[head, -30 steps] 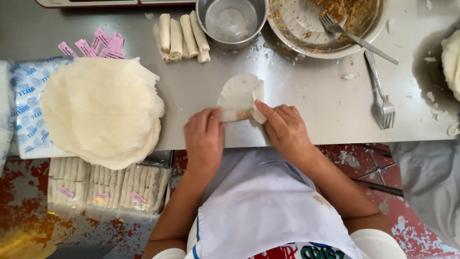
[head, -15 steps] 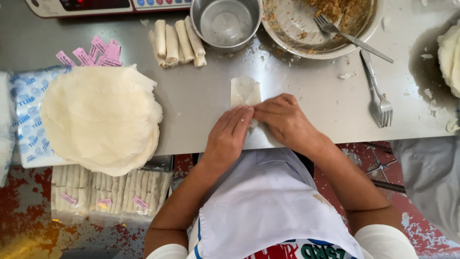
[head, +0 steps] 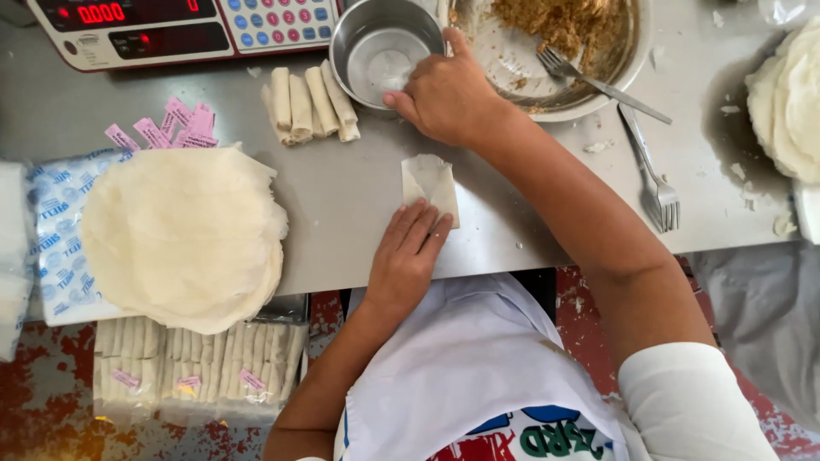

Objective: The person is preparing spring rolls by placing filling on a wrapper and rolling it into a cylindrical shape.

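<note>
- Nearest, below the bench (head: 342,205) edge, packs of finished rolls (head: 201,371) lie in clear wrap with small pink labels.
- The left hand (head: 408,256) lies flat, fingers together, its tips pressing the near end of the half-rolled wrapper (head: 431,183); its grip is open, pinning the piece rather than clasping it. Half a second ago both hands were closed over this piece, rolling it.
- To the left, a stack of round wrappers (head: 184,235) rests on a printed plastic bag, with loose pink labels (head: 162,128) beyond it.
- The right hand (head: 444,90) has left the roll and gone to the far side, fingers curled loosely over the rim of the small steel bowl (head: 376,55), holding nothing I can see. That shift suggests the rolling has paused with the flap not yet closed.
- Just left of that bowl lie four finished rolls (head: 309,104).
- Farther right, a wide pan of brown filling (head: 564,34) holds a fork (head: 598,81); a second fork (head: 653,175) lies on the bench.
- Farthest back sits a weighing scale (head: 179,30).
</note>
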